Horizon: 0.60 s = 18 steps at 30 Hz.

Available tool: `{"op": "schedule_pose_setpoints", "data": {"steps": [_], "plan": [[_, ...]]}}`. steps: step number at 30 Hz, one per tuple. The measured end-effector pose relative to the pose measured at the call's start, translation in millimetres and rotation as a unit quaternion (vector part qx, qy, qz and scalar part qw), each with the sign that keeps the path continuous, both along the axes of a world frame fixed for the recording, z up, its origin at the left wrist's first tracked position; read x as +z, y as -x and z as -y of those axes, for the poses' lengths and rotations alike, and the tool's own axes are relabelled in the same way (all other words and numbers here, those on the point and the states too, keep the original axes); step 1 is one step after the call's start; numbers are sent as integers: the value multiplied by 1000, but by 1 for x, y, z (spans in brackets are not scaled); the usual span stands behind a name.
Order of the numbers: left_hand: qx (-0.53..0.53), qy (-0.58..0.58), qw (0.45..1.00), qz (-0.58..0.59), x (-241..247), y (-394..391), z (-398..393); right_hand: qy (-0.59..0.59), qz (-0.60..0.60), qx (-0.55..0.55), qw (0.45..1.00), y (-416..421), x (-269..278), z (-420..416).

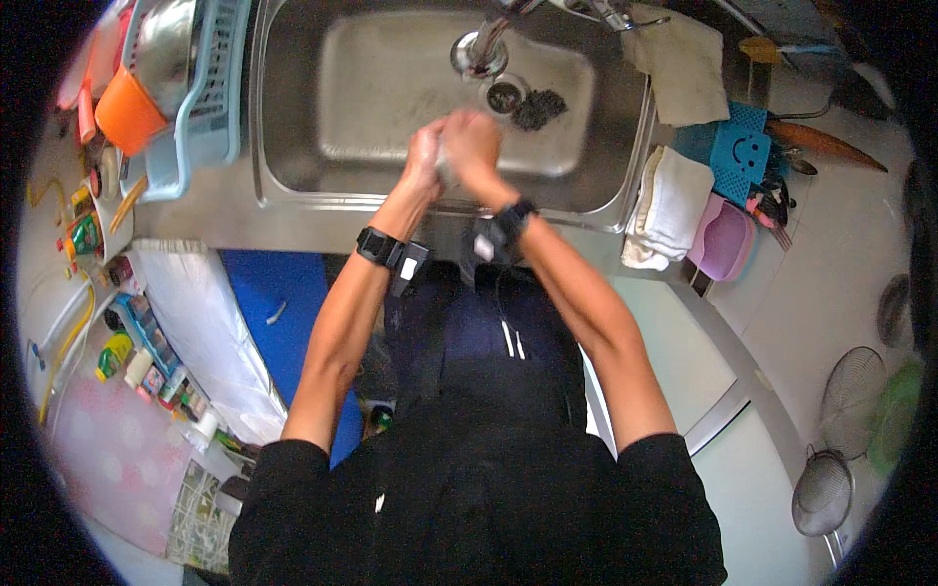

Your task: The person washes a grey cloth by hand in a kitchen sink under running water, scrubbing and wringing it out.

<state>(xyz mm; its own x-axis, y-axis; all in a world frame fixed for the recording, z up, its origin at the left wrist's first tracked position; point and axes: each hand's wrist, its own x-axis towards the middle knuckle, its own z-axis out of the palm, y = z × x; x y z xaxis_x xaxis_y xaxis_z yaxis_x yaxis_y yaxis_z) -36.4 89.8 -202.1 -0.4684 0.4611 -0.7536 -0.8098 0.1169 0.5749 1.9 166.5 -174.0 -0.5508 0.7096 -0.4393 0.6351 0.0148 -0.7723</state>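
Note:
My left hand [425, 154] and my right hand [473, 143] meet over the near part of a stainless steel sink [396, 88]. Both hands are blurred, and something pale shows between them; whether it is an object or water I cannot tell. Their fingers are partly hidden. Beyond the hands, the faucet spout [480, 55] reaches over the basin. Just below the spout is the round drain [504, 95], with a dark clump of wet-looking material [539, 110] beside it on the right.
A blue dish rack [187, 139] with an orange scraper-like item [128, 110] stands left. Folded white cloths [667, 209], a pink plastic container [722, 238] and a blue smiling-face holder [741, 150] are right. A beige cloth [681, 66] lies by the sink's far right corner.

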Motion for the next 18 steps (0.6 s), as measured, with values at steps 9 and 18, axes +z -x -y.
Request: {"op": "schedule_pose_setpoints", "data": {"steps": [9,18], "plan": [[6,124,992,-11,1,3,-11,-110,46,79,990,-1,-3,-12],[-26,28,998,53,0,-17,-23,-49,59,23,997,-7,-7,-27]]}}
